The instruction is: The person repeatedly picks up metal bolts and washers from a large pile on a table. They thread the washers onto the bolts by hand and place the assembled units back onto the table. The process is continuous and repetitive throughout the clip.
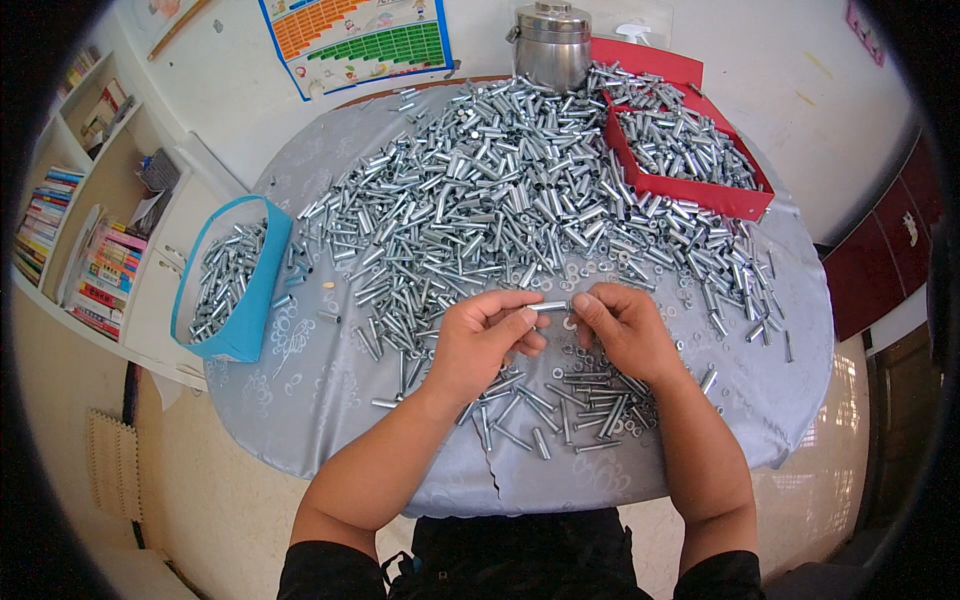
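My left hand [482, 338] is closed, thumb and fingers pinching a shiny metal sleeve [546, 306] that lies level above the table. At the sleeve's right end my right hand [628, 325] pinches a small metal piece, mostly hidden by the fingertips. Below the hands, several bolts [600, 408] lie loose near the table's front edge, with washers [557, 373] scattered among them. Just beyond, a wide heap of metal sleeves and bolts [480, 190] spreads over the table.
A silver-grey cloth [320, 420] covers the round table. On the left stands a blue box [245, 325] of metal parts; at the back right, a red box [690, 192] holds more. A steel canister [552, 50] rises behind the heap. Bookshelves [100, 230] line the left wall.
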